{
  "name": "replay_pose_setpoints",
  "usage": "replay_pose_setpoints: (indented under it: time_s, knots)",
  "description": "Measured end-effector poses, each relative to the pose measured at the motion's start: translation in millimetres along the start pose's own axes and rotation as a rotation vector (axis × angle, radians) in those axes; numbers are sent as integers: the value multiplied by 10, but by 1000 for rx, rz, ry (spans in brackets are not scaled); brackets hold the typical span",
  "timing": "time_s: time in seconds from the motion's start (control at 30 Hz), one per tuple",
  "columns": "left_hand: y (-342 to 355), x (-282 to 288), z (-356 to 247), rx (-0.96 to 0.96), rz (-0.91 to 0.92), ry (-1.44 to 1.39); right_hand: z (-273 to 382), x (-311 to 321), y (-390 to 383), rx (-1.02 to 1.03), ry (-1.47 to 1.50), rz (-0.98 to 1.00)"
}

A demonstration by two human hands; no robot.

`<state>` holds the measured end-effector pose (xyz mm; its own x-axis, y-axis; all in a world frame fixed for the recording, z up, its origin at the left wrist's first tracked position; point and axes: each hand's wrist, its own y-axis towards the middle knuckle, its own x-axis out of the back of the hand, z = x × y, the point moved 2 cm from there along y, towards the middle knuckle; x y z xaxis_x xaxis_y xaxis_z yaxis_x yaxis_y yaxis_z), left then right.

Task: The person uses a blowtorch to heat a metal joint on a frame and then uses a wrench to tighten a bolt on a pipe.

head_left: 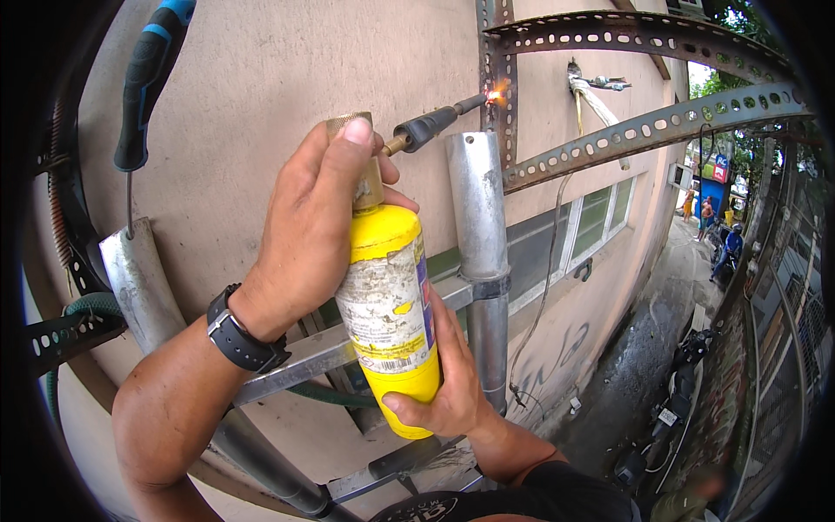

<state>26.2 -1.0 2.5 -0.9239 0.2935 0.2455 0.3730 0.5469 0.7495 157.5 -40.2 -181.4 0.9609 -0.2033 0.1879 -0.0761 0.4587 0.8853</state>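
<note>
My left hand (pixel 309 204) is closed on the brass valve (pixel 366 185) of a torch, its thumb on the knurled top. My right hand (pixel 444 383) grips the lower part of the yellow gas cylinder (pixel 387 304), whose pale label is scuffed. The torch's black nozzle assembly (pixel 426 126) points up and right, with a small orange flame (pixel 495 94) at its tip, in front of the upright perforated steel angle (pixel 510 122); whether they touch I cannot tell. An upright silver pipe (pixel 474 209) stands just below the nozzle, beside the cylinder.
A blue-and-black screwdriver (pixel 143 104) stands in a left pipe (pixel 139 270). Perforated rails (pixel 644 130) and cables (pixel 596 104) front the pink wall (pixel 235 78). A narrow alley (pixel 635 383) below holds motorcycles (pixel 670 409) and several people (pixel 706 213); another person (pixel 696 491) is at lower right.
</note>
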Motion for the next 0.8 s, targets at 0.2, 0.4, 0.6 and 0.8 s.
replay_pose_setpoints:
  time_s: [0.2, 0.4, 0.6, 0.8]
  knots:
    - [1, 4, 21, -18, 12, 18, -22, -19, -13, 6, 8, -5]
    - [2, 5, 30, -13, 4, 30, -18, -19, -11, 2, 6, -1]
    - [-2, -8, 19, -21, 14, 14, -51, -31, -18, 0, 49, -1]
    - [4, 2, 25, -20, 13, 15, -32, -21, -17, -5, 41, 1]
